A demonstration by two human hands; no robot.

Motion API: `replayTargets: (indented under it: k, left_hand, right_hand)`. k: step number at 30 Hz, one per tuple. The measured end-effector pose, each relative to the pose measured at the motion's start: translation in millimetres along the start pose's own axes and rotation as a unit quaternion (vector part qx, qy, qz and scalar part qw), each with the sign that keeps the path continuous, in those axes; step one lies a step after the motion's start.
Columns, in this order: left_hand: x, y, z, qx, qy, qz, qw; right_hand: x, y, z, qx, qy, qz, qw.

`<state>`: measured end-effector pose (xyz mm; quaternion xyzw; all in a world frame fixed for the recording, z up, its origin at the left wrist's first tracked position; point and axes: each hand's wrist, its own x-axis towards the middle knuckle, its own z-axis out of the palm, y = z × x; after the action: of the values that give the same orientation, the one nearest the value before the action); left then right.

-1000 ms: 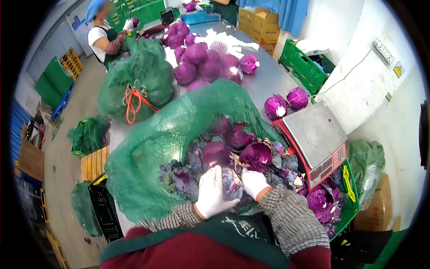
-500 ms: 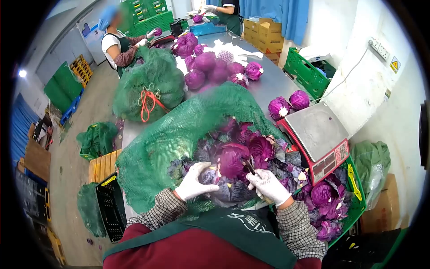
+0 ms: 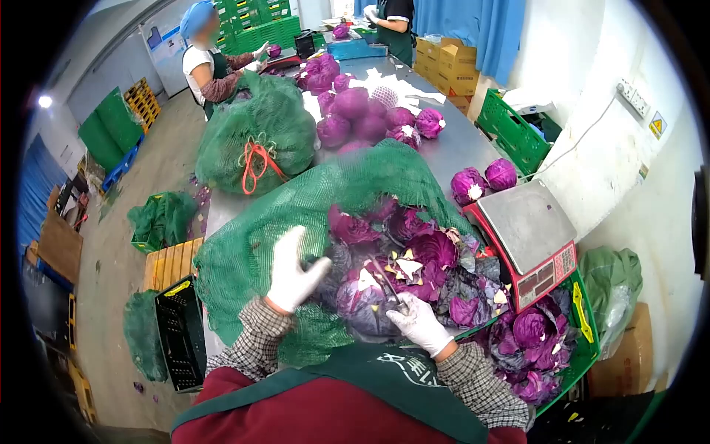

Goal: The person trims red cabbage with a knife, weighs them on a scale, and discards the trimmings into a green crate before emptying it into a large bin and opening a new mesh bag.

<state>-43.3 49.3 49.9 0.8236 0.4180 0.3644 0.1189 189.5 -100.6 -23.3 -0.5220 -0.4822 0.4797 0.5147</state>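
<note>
My left hand (image 3: 293, 275), in a white glove, is raised over the green mesh bag (image 3: 251, 229) with fingers stretched and thumb apart, holding nothing. My right hand (image 3: 421, 324), also gloved, is closed around the handle of a knife (image 3: 387, 281); its thin blade points up and away. Just left of the blade sits a red cabbage (image 3: 362, 300) with dull purple outer leaves. Behind the knife are a cabbage with a pale cut base (image 3: 408, 268) and loose purple leaves (image 3: 464, 309). The mesh bag's mouth spreads around this heap.
A red-framed scale (image 3: 526, 237) stands at the right, above a green crate (image 3: 588, 337) of cabbage leaves. A full mesh bag (image 3: 255, 140) and several trimmed cabbages (image 3: 351, 115) lie farther up the table. Two people work at the far end; a black crate (image 3: 180, 337) is at left.
My left hand has let go of the cabbage and lifted up and left, its fingers opening. My right hand has shifted slightly left with the knife. The view has shifted a little.
</note>
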Motion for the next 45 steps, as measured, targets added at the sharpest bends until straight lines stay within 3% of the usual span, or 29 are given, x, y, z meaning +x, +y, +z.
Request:
replayTargets:
  k: [2,4,5,6,7,9,11,12,15,17,21,22,23,25,26,27,29,31,33,35,37,38,39,42,44,45]
  left_hand:
    - [-9,16,13,-0.151,-0.141,-0.016,0.978]
    - [-22,11,48,-0.16,-0.239,-0.025,0.957]
    - [-30,7,68,-0.268,-0.299,-0.077,0.913]
    - [-28,16,62,-0.247,-0.299,-0.049,0.92]
    - [-24,31,50,-0.228,-0.298,-0.018,0.927]
    - [-44,32,50,-0.157,-0.278,-0.026,0.947]
    - [-66,37,46,-0.132,-0.248,-0.017,0.96]
    - [-73,41,46,-0.116,-0.227,0.003,0.967]
    - [-85,45,53,-0.107,-0.172,0.03,0.979]
    - [-83,49,53,-0.096,-0.164,0.031,0.981]
    - [-80,53,54,-0.087,-0.166,0.042,0.981]
    - [-83,51,53,-0.101,-0.159,0.046,0.981]
    - [-86,48,52,-0.114,-0.151,0.051,0.981]
    - [-101,30,42,-0.153,-0.157,0.081,0.972]
    - [-109,18,40,-0.209,-0.153,0.038,0.965]
    - [-116,8,37,-0.265,-0.151,-0.007,0.952]
    - [-110,2,24,-0.426,-0.182,-0.157,0.872]
    - [-103,-2,13,-0.52,-0.177,-0.255,0.796]
    - [-99,-13,12,-0.462,-0.208,-0.279,0.816]
    - [-84,0,9,-0.404,-0.251,-0.239,0.846]
    - [-67,4,12,-0.259,-0.325,-0.015,0.909]
    - [-55,10,10,-0.174,-0.337,0.112,0.918]
    - [-43,17,8,-0.157,-0.349,0.129,0.915]
    - [-32,-2,19,-0.193,-0.45,0.081,0.868]
    - [-27,16,20,-0.132,-0.436,0.079,0.887]
    - [-28,26,23,-0.099,-0.425,0.063,0.897]
  right_hand:
    - [7,-47,-11,-0.086,0.049,-0.026,0.995]
    - [24,-88,-23,-0.152,0.11,-0.072,0.98]
    - [34,-102,-33,-0.183,0.147,-0.108,0.966]
    - [53,-87,-49,-0.421,0.209,-0.301,0.829]
    - [56,-96,-53,-0.455,0.228,-0.222,0.832]
    - [58,-84,-56,-0.49,0.271,-0.263,0.785]
    - [40,-85,-34,-0.364,0.167,-0.146,0.905]
    - [30,-90,-20,-0.257,0.069,-0.09,0.96]
    - [10,-32,5,-0.263,-0.006,-0.053,0.963]
    - [0,-32,11,-0.273,-0.012,-0.097,0.957]
    - [7,-12,-2,-0.503,-0.083,-0.22,0.832]
    - [12,-27,-2,-0.37,-0.04,-0.066,0.926]
    - [22,-11,-10,-0.386,0.013,0.003,0.922]
    - [29,20,-32,-0.396,0.03,-0.075,0.915]
    - [31,37,-31,-0.343,0.085,-0.11,0.929]
    - [29,21,-27,-0.331,0.084,-0.081,0.936]
    - [31,8,-25,-0.233,0.129,-0.03,0.963]
    - [49,-47,-28,-0.25,0.182,-0.177,0.934]
    - [59,-87,-35,-0.324,0.212,-0.203,0.899]
    - [55,-123,-29,-0.359,0.221,-0.191,0.887]
    - [52,-113,-29,-0.377,0.18,-0.262,0.87]
    - [47,-86,-19,-0.193,0.132,-0.212,0.949]
    - [35,-86,-12,-0.135,0.07,-0.103,0.983]
    - [15,4,-13,-0.173,0.027,-0.085,0.981]
    - [10,27,-13,-0.184,0.023,-0.082,0.979]
    - [6,12,-11,-0.165,0.021,-0.03,0.986]
